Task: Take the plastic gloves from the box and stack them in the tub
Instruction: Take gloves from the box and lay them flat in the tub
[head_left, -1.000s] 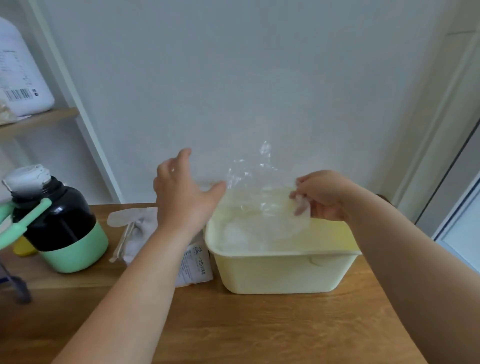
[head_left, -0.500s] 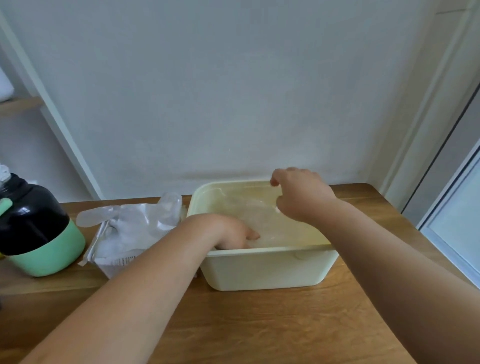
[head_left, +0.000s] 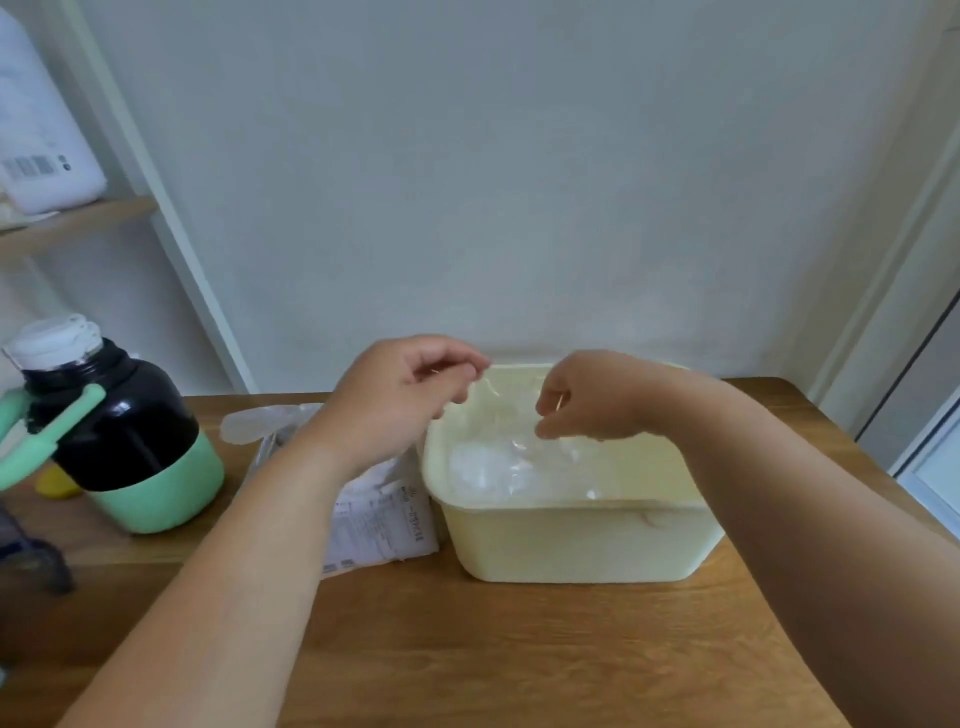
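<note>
Lifted out of the tub (head_left: 571, 540) since half a second ago, the left hand (head_left: 405, 395) now hangs over its 10 o'clock corner instead of pressing down inside. The right hand has barely shifted.

At 9 o'clock on the bench (head_left: 467, 649) a black bottle with a green base (head_left: 119, 431) stands upright and plays no part in the job. Next comes the box (head_left: 379, 514), a soft white printed pack lying just beside the tub's 9 o'clock wall. A loose glove (head_left: 254, 423) pokes out of its far end toward 10 o'clock, so the box is not empty, though how many gloves are left inside cannot be seen.

The left hand's fingers are curled, with the thumb meeting the fingertips. A thin pale edge of film runs from them toward 3 o'clock, so it appears to pinch one of the plastic gloves (head_left: 509, 462). The rest of the gloves lie as a crumpled clear heap on the tub floor, mostly in the 9 o'clock half. The heap sits well below the rim, which leaves plenty of room.

The right hand (head_left: 587, 400) hovers above the middle of the tub at about 12 o'clock, fingers curled and thumb close to forefinger. Whether it holds any film cannot be told.

My judgement is that the task is under way and not finished. Several gloves are already in the tub, the top one is probably being smoothed or let go, and at least the glove showing at the box has yet to be moved.
</note>
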